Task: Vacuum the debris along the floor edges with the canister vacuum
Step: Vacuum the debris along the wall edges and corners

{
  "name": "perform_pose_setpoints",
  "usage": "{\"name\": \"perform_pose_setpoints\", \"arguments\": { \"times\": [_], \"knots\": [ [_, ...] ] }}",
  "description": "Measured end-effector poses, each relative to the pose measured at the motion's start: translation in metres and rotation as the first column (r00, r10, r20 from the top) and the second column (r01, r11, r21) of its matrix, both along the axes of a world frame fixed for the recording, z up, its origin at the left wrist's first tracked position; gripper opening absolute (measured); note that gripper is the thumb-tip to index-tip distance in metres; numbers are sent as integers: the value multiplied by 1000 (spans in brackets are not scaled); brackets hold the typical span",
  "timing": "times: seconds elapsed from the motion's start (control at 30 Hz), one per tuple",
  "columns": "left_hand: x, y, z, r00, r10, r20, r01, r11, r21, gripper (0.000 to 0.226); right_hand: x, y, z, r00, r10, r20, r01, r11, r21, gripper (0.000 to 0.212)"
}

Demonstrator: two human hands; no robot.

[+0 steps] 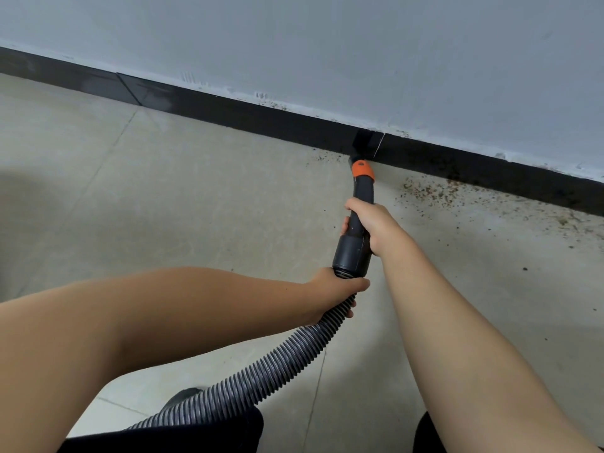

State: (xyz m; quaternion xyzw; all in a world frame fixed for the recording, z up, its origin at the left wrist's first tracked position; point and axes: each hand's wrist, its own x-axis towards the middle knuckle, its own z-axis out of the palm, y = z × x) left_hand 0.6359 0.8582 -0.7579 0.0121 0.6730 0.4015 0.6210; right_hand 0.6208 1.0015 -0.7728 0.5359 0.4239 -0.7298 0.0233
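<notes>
My right hand (372,223) grips the black vacuum wand (354,243) just below its orange collar (362,169). The black nozzle (364,143) presses against the black baseboard (261,117) where floor meets wall. My left hand (333,294) holds the ribbed grey hose (261,374) right behind the wand's cuff. Brown crumbly debris (434,191) lies scattered on the tiles to the right of the nozzle, along the baseboard. A few specks sit just left of the nozzle too. The canister is out of view.
A pale grey wall (327,44) rises above the baseboard. Beige floor tiles (163,191) stretch left and toward me. My dark-clothed knees (202,433) show at the bottom edge, with the hose running over the left one.
</notes>
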Motion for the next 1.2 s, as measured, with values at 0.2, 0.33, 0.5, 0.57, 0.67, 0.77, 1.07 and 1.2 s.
{"name": "perform_pose_setpoints", "arguments": {
  "times": [0.2, 0.33, 0.5, 0.57, 0.67, 0.77, 1.07, 1.2],
  "knots": [
    [-13, -4, -2, 998, 66, -13, -66, 998, 9, 19, -20, -5, 1, 998, 65, -17, -65, 998, 22, 18],
    [-20, -9, -3, 994, 105, -20, -105, 994, 5, 20, -33, -11, 0, 992, 122, -15, -122, 992, 33, 16],
    [-27, -14, -3, 986, 166, -29, -166, 986, 0, 27, -50, -21, 3, 979, 202, 2, -201, 977, 69, 13],
    [-31, -15, -2, 985, 167, -35, -167, 986, -4, 30, -55, -23, 5, 977, 215, 0, -214, 974, 72, 12],
    [-33, -15, 1, 992, 127, -11, -127, 992, 6, 32, -51, -20, 6, 982, 189, 15, -190, 979, 72, 14],
    [-25, -10, 7, 998, 59, 6, -59, 998, 15, 30, -34, -10, 7, 992, 119, 31, -120, 992, 48, 16],
    [3, -18, 8, 978, 198, 61, -200, 979, 24, 18, -28, -25, 11, 956, 294, 20, -293, 956, -17, 15],
    [-12, -29, 9, 978, 207, 16, -207, 978, 9, 19, -41, -38, 7, 966, 258, -3, -258, 966, 26, 15]
  ]
}}
